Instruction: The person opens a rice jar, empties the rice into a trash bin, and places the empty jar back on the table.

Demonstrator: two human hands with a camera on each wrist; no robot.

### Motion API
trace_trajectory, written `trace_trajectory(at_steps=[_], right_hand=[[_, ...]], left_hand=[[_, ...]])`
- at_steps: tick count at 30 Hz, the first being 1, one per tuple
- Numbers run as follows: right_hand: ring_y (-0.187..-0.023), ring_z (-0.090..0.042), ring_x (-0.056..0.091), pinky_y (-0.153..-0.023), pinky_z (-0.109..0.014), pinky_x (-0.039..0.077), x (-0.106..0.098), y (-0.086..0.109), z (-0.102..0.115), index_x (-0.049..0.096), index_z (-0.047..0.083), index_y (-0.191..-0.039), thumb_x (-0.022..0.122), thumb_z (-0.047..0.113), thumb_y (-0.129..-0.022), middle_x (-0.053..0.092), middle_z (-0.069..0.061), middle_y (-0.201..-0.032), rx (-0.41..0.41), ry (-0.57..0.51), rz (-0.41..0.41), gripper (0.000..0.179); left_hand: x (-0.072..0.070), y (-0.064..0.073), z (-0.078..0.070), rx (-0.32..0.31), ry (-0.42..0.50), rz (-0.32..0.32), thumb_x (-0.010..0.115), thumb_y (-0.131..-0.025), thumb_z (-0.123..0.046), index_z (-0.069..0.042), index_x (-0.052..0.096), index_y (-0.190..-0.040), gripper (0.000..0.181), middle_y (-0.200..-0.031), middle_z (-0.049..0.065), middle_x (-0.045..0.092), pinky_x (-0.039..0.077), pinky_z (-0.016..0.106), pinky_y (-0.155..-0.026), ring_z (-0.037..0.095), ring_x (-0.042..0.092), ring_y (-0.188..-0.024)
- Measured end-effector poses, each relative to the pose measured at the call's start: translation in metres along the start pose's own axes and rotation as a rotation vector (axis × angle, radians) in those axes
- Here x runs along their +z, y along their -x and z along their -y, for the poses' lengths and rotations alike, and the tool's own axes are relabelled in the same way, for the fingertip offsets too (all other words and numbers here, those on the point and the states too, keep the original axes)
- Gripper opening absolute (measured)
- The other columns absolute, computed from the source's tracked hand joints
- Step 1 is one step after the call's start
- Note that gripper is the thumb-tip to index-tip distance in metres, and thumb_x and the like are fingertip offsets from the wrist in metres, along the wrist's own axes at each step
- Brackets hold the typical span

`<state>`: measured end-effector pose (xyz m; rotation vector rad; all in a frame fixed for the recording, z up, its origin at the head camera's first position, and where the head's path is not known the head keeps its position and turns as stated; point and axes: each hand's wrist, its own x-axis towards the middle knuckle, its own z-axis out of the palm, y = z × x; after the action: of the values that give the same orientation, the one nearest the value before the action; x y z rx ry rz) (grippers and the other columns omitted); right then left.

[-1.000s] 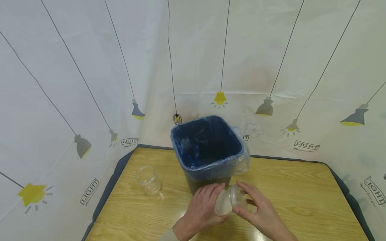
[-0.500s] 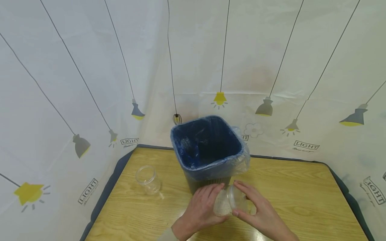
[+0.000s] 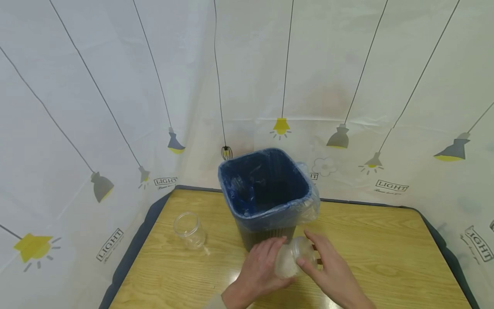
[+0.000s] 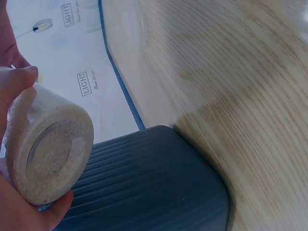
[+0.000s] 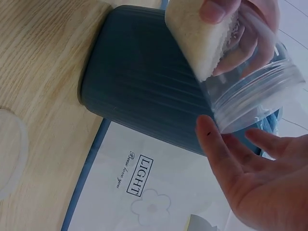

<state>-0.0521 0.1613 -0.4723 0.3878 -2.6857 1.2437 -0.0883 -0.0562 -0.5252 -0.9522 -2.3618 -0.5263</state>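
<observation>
My left hand grips a clear jar partly filled with pale, rice-like grains. The jar is tilted in front of the bin, its ringed end toward my right hand. In the left wrist view the jar's base faces the camera, with the thumb and fingers curled round its side. My right fingers are spread around the ringed end. One fingertip is right at its edge in the right wrist view; the other fingers stand loosely beside it.
A tall dark bin with a blue bag liner stands just beyond my hands. To its left is another clear jar on the wooden table. A clear round rim lies on the tabletop. Lamp-printed sheeting surrounds the table.
My right hand has turned at the jar's ringed end; its thumb has shifted upward and its fingers have loosened. The left hand and its jar stay almost in place.
</observation>
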Motion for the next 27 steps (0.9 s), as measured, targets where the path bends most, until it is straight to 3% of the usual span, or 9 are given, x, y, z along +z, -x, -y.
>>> trace_trajectory(at_steps=[7,19,27], right_hand=[[-0.111,-0.020,0.065,-0.077,-0.030,0.059,0.0028,0.0024,0.0019,0.058,0.015,-0.143,0.075,0.044,-0.094,0.060,0.000,-0.139,0.069,0.013,-0.004,0.060],[-0.118,-0.018,0.060,-0.084,-0.032,0.058,0.0001,0.0029,-0.0039,0.057,0.018,-0.145,0.083,0.036,-0.088,0.057,0.002,-0.141,-0.084,0.046,-0.021,0.065],[-0.126,-0.019,0.056,-0.087,-0.035,0.057,-0.0023,0.0029,-0.0060,0.055,0.019,-0.148,0.085,0.030,-0.086,0.054,0.001,-0.146,-0.142,0.010,-0.003,0.069]], left_hand=[[0.0018,0.0024,0.0001,0.030,-0.081,-0.012,0.096,-0.055,-0.060,-0.009,0.055,-0.140,0.108,-0.126,0.003,0.065,0.056,0.036,-0.088,0.020,0.065,-0.110],[0.0024,0.0017,0.0017,0.049,-0.026,-0.031,0.096,-0.056,-0.058,-0.007,0.055,-0.139,0.105,-0.127,0.004,0.066,0.056,0.035,-0.091,0.019,0.066,-0.111],[-0.0036,-0.0004,0.0011,0.011,0.034,0.048,0.096,-0.060,-0.055,-0.010,0.053,-0.142,0.102,-0.130,0.003,0.065,0.055,0.034,-0.094,0.019,0.064,-0.116]])
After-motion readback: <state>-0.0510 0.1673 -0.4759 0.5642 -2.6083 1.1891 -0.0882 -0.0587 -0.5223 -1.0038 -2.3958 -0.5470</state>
